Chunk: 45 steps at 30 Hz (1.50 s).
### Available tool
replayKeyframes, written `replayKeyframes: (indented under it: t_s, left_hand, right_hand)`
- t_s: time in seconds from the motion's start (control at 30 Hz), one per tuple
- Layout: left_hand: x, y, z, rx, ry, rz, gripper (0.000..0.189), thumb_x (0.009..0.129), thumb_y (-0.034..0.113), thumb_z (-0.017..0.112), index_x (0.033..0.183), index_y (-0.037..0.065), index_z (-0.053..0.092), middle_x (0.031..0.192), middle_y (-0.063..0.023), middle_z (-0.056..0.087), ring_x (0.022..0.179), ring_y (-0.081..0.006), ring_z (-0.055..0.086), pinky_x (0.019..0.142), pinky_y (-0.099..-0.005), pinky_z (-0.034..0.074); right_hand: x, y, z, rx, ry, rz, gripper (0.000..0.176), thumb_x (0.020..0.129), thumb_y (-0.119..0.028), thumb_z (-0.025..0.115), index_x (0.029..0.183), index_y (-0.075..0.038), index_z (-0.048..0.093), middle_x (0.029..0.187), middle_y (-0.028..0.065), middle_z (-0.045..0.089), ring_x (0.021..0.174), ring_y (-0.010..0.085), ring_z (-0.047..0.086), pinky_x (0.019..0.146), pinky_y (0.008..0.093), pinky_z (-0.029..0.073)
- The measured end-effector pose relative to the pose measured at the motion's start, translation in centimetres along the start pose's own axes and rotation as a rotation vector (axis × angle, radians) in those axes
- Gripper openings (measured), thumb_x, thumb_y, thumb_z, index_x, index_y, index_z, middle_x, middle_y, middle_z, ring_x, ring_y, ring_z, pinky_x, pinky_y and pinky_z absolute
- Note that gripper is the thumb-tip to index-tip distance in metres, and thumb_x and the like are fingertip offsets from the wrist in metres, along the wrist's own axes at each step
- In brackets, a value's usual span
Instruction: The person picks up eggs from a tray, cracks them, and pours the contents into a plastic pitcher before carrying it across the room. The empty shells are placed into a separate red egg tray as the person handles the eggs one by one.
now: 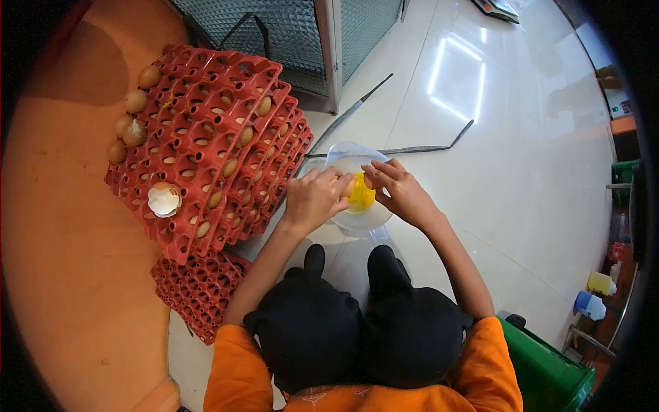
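Observation:
My left hand (318, 196) is closed over the left side of a clear plastic jug (376, 218), its fingers round what looks like a brown eggshell half (350, 187). Opposite it, my right hand (400, 190) has its fingers curled with another piece of eggshell (368, 181) at their tips, partly hidden. Between the two hands, yellow raw egg (362, 196) shows in the jug. The jug stands on the floor in front of my knees, its handle pointing toward me.
Left of me are stacked red egg trays (199, 130) holding brown eggs, with a broken white-lined eggshell (164, 200) on top. A smaller red tray stack (199, 292) sits nearer. Dark straps (419, 149) lie beyond the jug. A green bin (546, 367) stands at right.

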State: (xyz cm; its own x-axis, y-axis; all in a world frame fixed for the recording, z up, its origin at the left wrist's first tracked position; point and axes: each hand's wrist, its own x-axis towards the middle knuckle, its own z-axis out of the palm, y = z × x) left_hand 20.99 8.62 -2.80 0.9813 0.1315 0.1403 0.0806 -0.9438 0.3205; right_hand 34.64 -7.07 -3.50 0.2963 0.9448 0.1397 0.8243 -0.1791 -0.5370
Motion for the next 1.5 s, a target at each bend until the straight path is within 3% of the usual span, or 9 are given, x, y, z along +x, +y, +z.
replayKeyframes:
  t_s: [0.3,0.4,0.83,0.93,1.03,1.13,1.23,1.33,1.5]
  left_hand:
    - [0.4,-0.3,1.1,0.517,0.098,0.274,0.029,0.068,0.015,0.064,0.097,0.014,0.062,0.087,0.0046,0.058,0.061,-0.0119,0.054,0.043,-0.0225,0.044]
    - [0.0,0.2,0.3,0.405,0.314,0.318,0.024,0.071,0.012,0.06,0.095,0.013,0.063,0.087,0.0045,0.058,0.059,-0.0106,0.052,0.041,-0.022,0.042]
    - [-1.1,0.3,-0.1,0.403,0.255,0.281,0.03,0.072,0.015,0.061,0.102,0.013,0.062,0.098,0.0026,0.059,0.062,-0.0116,0.053,0.043,-0.0222,0.043]
    - [-1.4,0.1,-0.7,0.037,0.248,0.148,0.04,0.067,0.013,0.067,0.106,0.013,0.061,0.098,-0.0007,0.061,0.068,-0.015,0.057,0.049,-0.0241,0.047]
    - [-1.4,-0.5,-0.1,-0.525,0.261,-0.144,0.044,0.066,0.015,0.073,0.107,0.004,0.061,0.102,-0.0048,0.062,0.086,-0.0169,0.061,0.07,-0.0274,0.052]
    - [-1.2,-1.0,-0.6,-1.296,0.176,-0.318,0.046,0.069,0.013,0.074,0.112,0.004,0.06,0.109,-0.0068,0.061,0.097,-0.0158,0.059,0.085,-0.0281,0.047]
    - [-1.7,-0.3,-1.7,-1.514,0.123,-0.444,0.045,0.07,0.012,0.075,0.111,0.002,0.059,0.112,-0.0078,0.059,0.1,-0.0133,0.056,0.089,-0.0272,0.045]
    - [-1.9,0.2,-2.1,-1.61,0.173,-0.376,0.048,0.071,0.011,0.074,0.115,0.003,0.056,0.1,-0.0039,0.06,0.081,-0.0073,0.057,0.057,-0.0176,0.046]
    - [-2.0,0.5,-5.8,-1.651,0.174,-0.334,0.05,0.07,0.014,0.076,0.112,0.002,0.053,0.101,-0.0044,0.059,0.082,-0.008,0.056,0.055,-0.0179,0.046]
  right_hand:
    - [-0.4,-0.1,0.9,-0.215,0.091,-0.076,0.047,0.069,-0.001,0.059,0.115,0.001,0.049,0.109,0.0163,0.055,0.096,0.0294,0.054,0.078,0.0342,0.05]
    - [-0.6,-1.2,-0.1,-0.171,0.214,-0.025,0.047,0.069,-0.002,0.06,0.115,0.0,0.05,0.108,0.0142,0.055,0.096,0.0281,0.054,0.075,0.0328,0.052]
    - [-1.2,-1.2,-0.1,-0.149,0.297,0.029,0.046,0.066,0.001,0.064,0.112,-0.005,0.056,0.105,0.0115,0.058,0.091,0.0275,0.056,0.072,0.0333,0.053]
    - [-1.1,-0.9,-0.3,0.077,0.273,0.147,0.044,0.071,-0.002,0.066,0.114,-0.004,0.056,0.103,0.014,0.061,0.092,0.0269,0.059,0.077,0.0343,0.052]
    - [-0.9,-1.5,-1.0,0.58,0.202,0.437,0.045,0.078,-0.008,0.065,0.121,0.0,0.051,0.104,0.0154,0.062,0.095,0.021,0.06,0.087,0.0365,0.048]
    - [-0.2,-1.8,-1.6,0.871,0.159,0.398,0.046,0.08,-0.009,0.064,0.122,0.002,0.049,0.104,0.0153,0.062,0.097,0.0189,0.059,0.092,0.0348,0.046]
    - [0.1,-3.4,-2.4,1.321,0.179,0.435,0.041,0.085,-0.008,0.058,0.122,0.002,0.045,0.108,0.016,0.059,0.102,0.0199,0.056,0.092,0.0325,0.043]
    - [0.9,-5.0,-3.5,1.412,0.152,0.315,0.033,0.086,-0.007,0.056,0.116,0.0,0.042,0.112,0.0159,0.056,0.105,0.0213,0.054,0.093,0.0334,0.041]
    - [3.3,-8.1,-5.5,1.126,0.007,0.148,0.037,0.083,-0.009,0.061,0.114,-0.003,0.042,0.117,0.0136,0.05,0.114,0.0213,0.046,0.097,0.0362,0.037]
